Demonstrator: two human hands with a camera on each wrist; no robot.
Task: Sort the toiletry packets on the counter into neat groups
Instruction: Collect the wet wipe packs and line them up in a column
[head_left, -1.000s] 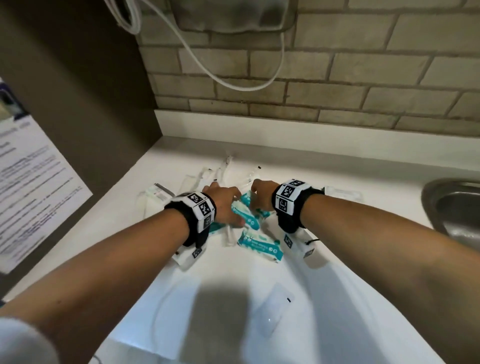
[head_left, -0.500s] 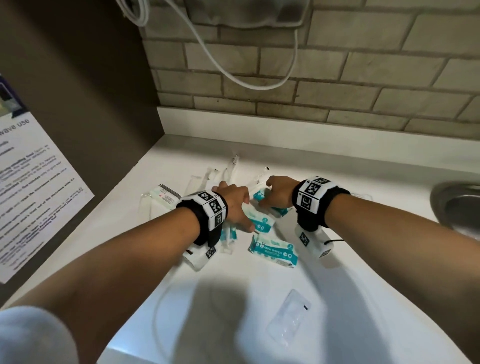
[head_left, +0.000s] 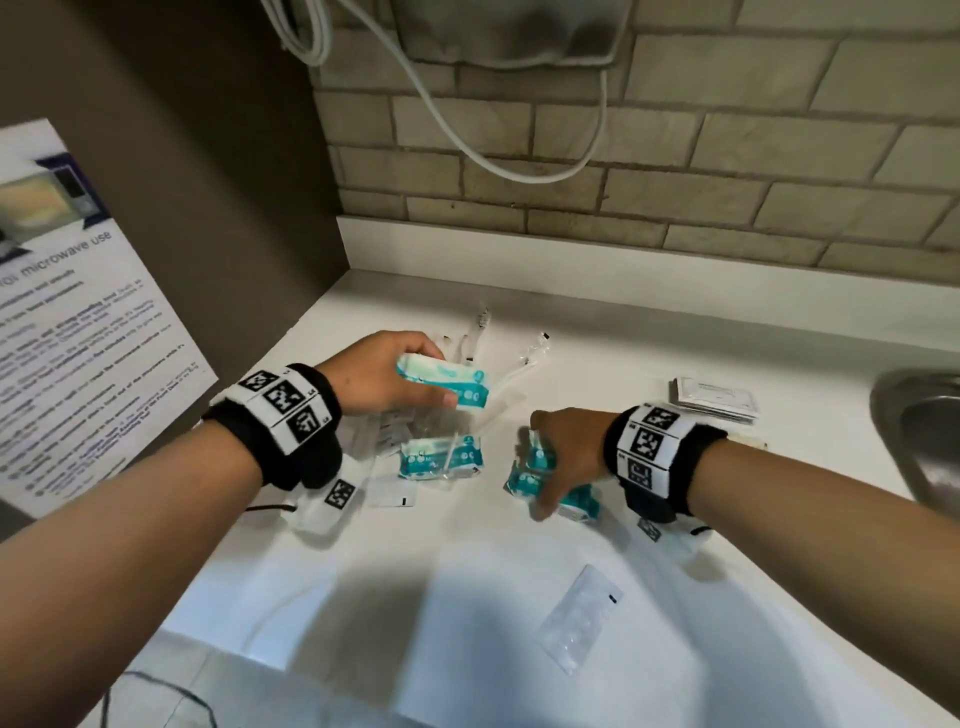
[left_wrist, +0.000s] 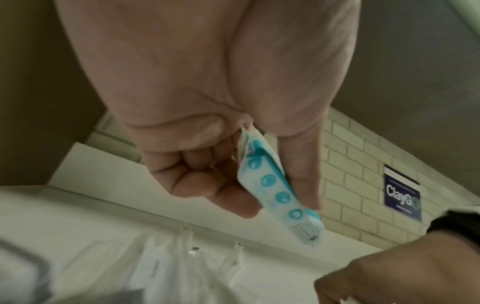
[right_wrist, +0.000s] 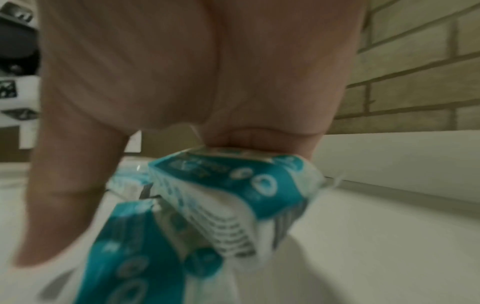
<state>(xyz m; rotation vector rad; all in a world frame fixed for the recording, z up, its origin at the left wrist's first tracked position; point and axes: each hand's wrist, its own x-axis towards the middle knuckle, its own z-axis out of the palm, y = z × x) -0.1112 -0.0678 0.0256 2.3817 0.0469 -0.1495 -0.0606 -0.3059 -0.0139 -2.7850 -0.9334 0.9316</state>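
My left hand grips one teal-and-white packet above the counter, thumb on one side and curled fingers on the other; the left wrist view shows that packet edge-on. My right hand holds two teal packets low over the white counter; these packets fill the right wrist view, blurred. Another teal packet lies on the counter between my hands. Clear sachets and wrapped items lie behind my left hand.
A flat stack of white sachets lies at the back right, near a steel sink. One clear sachet lies alone near the counter's front. A brick wall with a white cable stands behind, a brown panel with a notice at left.
My hands have drawn apart: the left has lifted a teal packet up and left, the right has carried teal packets to the right. The camera has tilted, showing more of the wall.
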